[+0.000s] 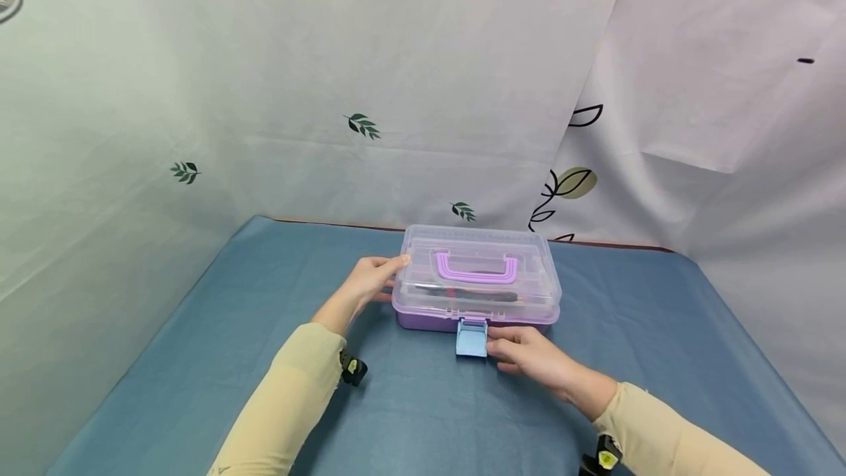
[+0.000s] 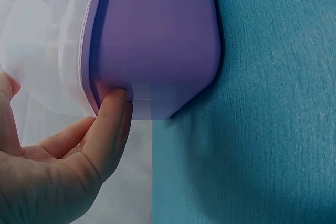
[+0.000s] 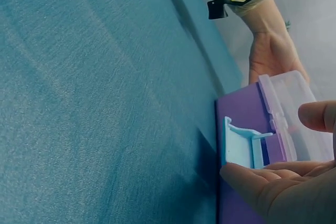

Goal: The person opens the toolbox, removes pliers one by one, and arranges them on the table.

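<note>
A plastic storage box (image 1: 477, 278) with a see-through lid, purple handle and purple base stands on the blue-covered table. My left hand (image 1: 370, 279) holds its left end. The left thumb lies on the clear lid (image 2: 47, 40), and the fingers press against the purple base (image 2: 157, 30) below the rim. At the front, a light blue latch (image 1: 472, 339) is swung outward and down. Beside it is my right hand (image 1: 532, 360), with extended fingertips touching the latch's edge. In the right wrist view the right thumb (image 3: 317, 115) stands apart from the latch.
Through the lid show slender dark items (image 1: 469, 293), too blurred to name. White patterned cloth (image 1: 396, 79) hangs behind the table and along its sides. The blue table cover (image 1: 410, 417) stretches out in front of the box.
</note>
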Demonstrator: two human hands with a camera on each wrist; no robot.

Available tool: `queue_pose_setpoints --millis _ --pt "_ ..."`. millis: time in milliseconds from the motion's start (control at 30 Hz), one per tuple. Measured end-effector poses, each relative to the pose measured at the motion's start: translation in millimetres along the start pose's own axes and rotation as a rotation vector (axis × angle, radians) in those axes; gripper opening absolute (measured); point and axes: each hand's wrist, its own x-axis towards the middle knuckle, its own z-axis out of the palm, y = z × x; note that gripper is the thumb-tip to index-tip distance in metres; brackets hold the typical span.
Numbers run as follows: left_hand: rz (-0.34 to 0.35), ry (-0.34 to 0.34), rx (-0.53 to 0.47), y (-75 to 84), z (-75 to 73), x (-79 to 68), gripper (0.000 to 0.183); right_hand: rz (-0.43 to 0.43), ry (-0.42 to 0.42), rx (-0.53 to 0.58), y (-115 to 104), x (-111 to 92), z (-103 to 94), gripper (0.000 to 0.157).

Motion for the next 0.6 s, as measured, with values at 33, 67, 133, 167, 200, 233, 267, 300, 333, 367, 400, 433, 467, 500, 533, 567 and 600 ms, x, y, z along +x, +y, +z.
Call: queue_pose_setpoints --millis 33,67,133,167,200,233,267,300,333,367,400,433,467,500,533,567,600 --pt "-0.002 0.000 0.003 -0.1 -0.1 -0.1 0.077 0.002 0.006 0.001 0.6 0.5 0.3 0.057" --pt "-0.004 -0.001 0.004 -0.1 0.0 -0.1 0.077 0.002 0.011 0.002 1.0 1.0 0.6 0.057" --pt "-0.011 0.000 0.004 0.4 0.4 -0.3 0.077 0.005 0.022 0.008 1.7 1.5 1.2 0.057" --pt "-0.013 0.002 0.005 0.5 0.5 -0.2 0.077 0.006 0.025 0.010 2.0 1.6 1.3 0.057" --pt "-0.011 0.001 0.007 0.5 0.5 -0.2 0.078 0.006 0.027 0.013 2.1 1.6 1.4 0.056" --pt "-0.010 0.001 0.007 0.5 0.5 -0.1 0.077 0.006 0.028 0.014 2.2 1.5 1.3 0.056" --pt "-0.011 0.002 0.006 0.5 0.6 0.1 0.077 0.006 0.027 0.015 2.3 1.5 1.3 0.056" --pt "-0.012 0.003 0.005 0.4 0.6 0.2 0.077 0.006 0.027 0.016 2.4 1.5 1.1 0.056" --pt "-0.009 0.002 0.003 0.2 0.5 0.4 0.076 0.005 0.026 0.016 2.7 1.7 0.9 0.056" --pt "-0.006 0.001 0.004 0.0 0.5 0.5 0.076 0.002 0.024 0.017 3.0 1.9 0.5 0.056" --pt "-0.002 0.000 0.005 -0.2 0.5 0.6 0.076 0.001 0.022 0.019 3.4 2.1 0.2 0.056" --pt "0.000 -0.001 0.005 -0.5 0.6 0.9 0.076 0.000 0.022 0.017 3.7 2.4 -0.3 0.055" --pt "0.003 -0.002 0.006 -0.7 0.6 1.1 0.076 -0.003 0.021 0.017 4.1 2.7 -0.8 0.055" --pt "0.006 -0.004 0.007 -1.0 0.6 1.3 0.076 -0.005 0.022 0.015 4.4 3.0 -1.3 0.054" --pt "0.009 -0.005 0.008 -1.4 0.5 1.6 0.076 -0.008 0.022 0.012 4.8 3.3 -2.0 0.054" --pt "0.010 -0.006 0.010 -1.8 0.4 1.7 0.076 -0.012 0.023 0.009 4.8 3.5 -2.6 0.054" --pt "0.011 -0.008 0.012 -2.0 0.3 1.8 0.076 -0.016 0.025 0.002 4.7 3.5 -3.4 0.054"
